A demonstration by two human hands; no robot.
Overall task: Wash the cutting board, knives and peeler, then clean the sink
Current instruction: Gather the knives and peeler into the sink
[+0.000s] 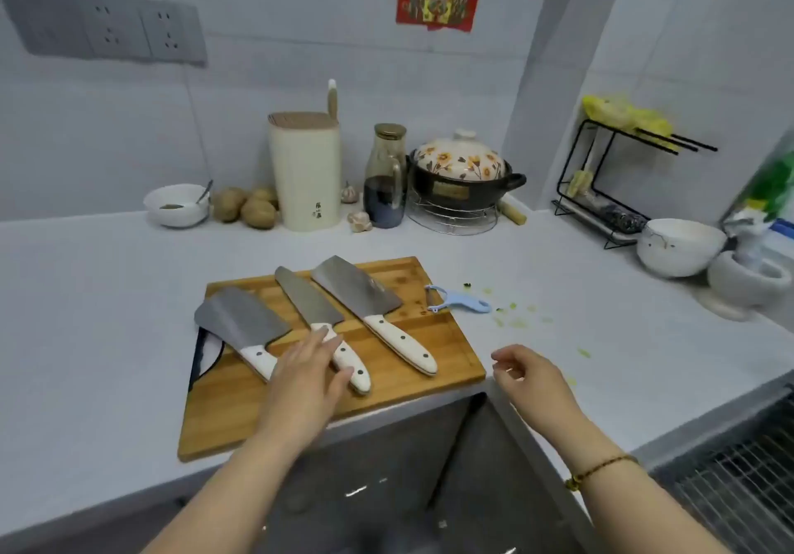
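A wooden cutting board (399,386) lies on the white counter beside the sink (386,489). Three white-handled knives rest on it: a wide cleaver (240,321) at the left, a narrower knife (307,300) in the middle and a cleaver (356,291) at the right. A light blue peeler (459,301) lies at the board's right edge, mostly on the counter. My left hand (307,375) reaches over the middle knife's handle with straight fingers touching it. Hovering past the board's right corner, my right hand (530,377) holds nothing, its fingers loosely curled.
At the back stand a white bowl (176,205), potatoes (247,207), a knife block (306,171), a dark bottle (385,179) and a flowered pot (462,175). A black rack (610,184), a white bowl (679,244) and a mortar (745,285) occupy the right. Green scraps (515,317) dot the counter.
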